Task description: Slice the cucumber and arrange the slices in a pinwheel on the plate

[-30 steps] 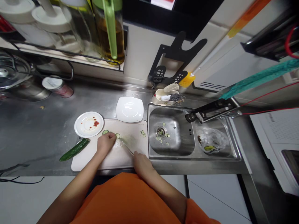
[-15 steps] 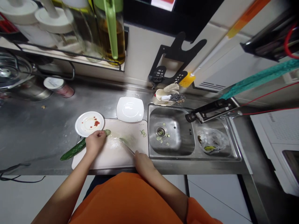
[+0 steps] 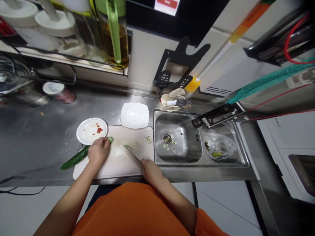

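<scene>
Pinching pale sliced cucumber (image 3: 110, 140) near the cutting board's (image 3: 115, 167) far-left corner, the left hand (image 3: 98, 152) adjoins a long cucumber (image 3: 73, 160), dark green, bumpy, crossing the left edge; the right hand (image 3: 151, 171) clasps a knife (image 3: 133, 154).

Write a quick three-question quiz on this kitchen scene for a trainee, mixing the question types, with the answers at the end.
1. Which hand holds the knife?
2. True or false: in this view, the round plate with red bits stands to the right of the squarish plate.
3. What is at the fingertips of the left hand? A) a sponge; B) a small cucumber piece; C) a jar lid.

Key:
1. The right hand.
2. False; it stands to the left.
3. B.
</scene>
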{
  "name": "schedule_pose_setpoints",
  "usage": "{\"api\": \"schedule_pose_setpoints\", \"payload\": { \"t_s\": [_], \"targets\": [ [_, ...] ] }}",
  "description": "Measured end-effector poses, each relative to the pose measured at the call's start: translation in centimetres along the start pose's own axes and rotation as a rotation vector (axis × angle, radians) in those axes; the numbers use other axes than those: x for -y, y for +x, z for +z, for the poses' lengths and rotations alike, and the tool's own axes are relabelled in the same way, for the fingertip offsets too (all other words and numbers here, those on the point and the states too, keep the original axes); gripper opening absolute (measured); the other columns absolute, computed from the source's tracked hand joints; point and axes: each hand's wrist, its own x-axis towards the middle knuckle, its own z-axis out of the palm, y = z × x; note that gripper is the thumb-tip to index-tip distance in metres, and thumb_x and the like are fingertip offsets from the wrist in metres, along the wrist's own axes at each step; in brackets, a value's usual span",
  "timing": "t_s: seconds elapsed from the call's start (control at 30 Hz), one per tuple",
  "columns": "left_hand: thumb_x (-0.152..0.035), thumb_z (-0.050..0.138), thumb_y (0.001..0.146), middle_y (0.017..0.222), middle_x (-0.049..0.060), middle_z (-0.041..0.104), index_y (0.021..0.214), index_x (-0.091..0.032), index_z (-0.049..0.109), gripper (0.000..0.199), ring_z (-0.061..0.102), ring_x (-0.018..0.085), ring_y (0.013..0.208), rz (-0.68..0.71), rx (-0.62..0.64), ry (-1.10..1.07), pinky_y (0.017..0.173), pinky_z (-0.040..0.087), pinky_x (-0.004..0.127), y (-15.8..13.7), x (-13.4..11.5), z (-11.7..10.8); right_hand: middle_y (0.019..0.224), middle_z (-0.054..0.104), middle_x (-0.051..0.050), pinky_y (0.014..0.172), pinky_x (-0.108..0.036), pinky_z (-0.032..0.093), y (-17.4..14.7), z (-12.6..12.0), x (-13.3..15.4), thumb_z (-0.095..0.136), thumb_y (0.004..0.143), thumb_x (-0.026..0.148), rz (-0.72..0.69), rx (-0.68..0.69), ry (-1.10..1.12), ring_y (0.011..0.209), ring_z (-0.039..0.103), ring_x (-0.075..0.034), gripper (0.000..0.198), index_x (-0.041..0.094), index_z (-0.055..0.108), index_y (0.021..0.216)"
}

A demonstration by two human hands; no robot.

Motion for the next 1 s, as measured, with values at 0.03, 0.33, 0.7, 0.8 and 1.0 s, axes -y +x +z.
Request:
{"api": "schedule_pose_setpoints", "payload": {
  "t_s": [0.03, 0.33, 0.7, 0.8, 1.0],
  "targets": [
    [-0.043, 0.049, 0.086, 0.090, 0.007, 0.069, 0.101, -0.020, 0.067, 0.033, 0.062, 0.021, 0.082, 0.063, -0.032, -0.036, 0.072, 0.044, 0.029, -0.3, 0.2, 0.3, 0.104, 0.064, -0.011, 0.080, -0.030, 0.046, -0.2, 0.1, -0.5, 0.040, 0.090, 0.013, -0.045, -0.028, 0.047, 0.096, 0.061, -0.021, 0.028, 0.017, 0.056, 0.112],
    [-0.027, 0.051, 0.088, 0.097, 0.009, 0.067, 0.103, -0.019, 0.065, 0.022, 0.062, 0.019, 0.094, 0.573, -0.197, -0.224, 0.091, 0.048, 0.032, -2.7, 2.4, 4.3, 0.135, 0.041, -0.015, 0.105, -0.035, 0.038, -3.9, 1.9, -4.5, 0.040, 0.081, 0.007, -0.341, -0.365, 0.356, 0.124, 0.043, -0.021, 0.063, 0.016, 0.036, 0.144],
    [-0.041, 0.045, 0.091, 0.093, 0.009, 0.069, 0.111, -0.017, 0.062, 0.035, 0.063, 0.020, 0.086, 0.554, -0.052, -0.179, 0.085, 0.048, 0.033, -2.5, 2.9, 4.4, 0.132, 0.045, -0.020, 0.096, -0.036, 0.042, 2.1, 6.0, -2.0, 0.038, 0.077, -0.003, 0.186, -0.625, 0.021, 0.118, 0.048, -0.028, 0.064, 0.011, 0.042, 0.140],
    [-0.041, 0.042, 0.093, 0.097, 0.010, 0.069, 0.110, -0.017, 0.061, 0.036, 0.062, 0.021, 0.089, 0.574, -0.016, -0.178, 0.087, 0.047, 0.035, -2.3, 2.8, 4.3, 0.128, 0.048, -0.021, 0.093, -0.035, 0.044, 3.4, 6.5, -1.0, 0.039, 0.079, -0.003, 0.244, -0.646, -0.037, 0.114, 0.050, -0.028, 0.061, 0.009, 0.044, 0.138],
    [-0.035, 0.042, 0.093, 0.097, 0.010, 0.068, 0.109, -0.016, 0.061, 0.032, 0.061, 0.021, 0.090, 0.626, -0.033, -0.218, 0.089, 0.046, 0.035, -2.0, 2.7, 4.4, 0.128, 0.049, -0.021, 0.090, -0.038, 0.044, 4.2, 7.5, -0.3, 0.037, 0.083, 0.000, 0.287, -0.704, -0.153, 0.106, 0.050, -0.028, 0.056, 0.008, 0.045, 0.138]
  ]
}}
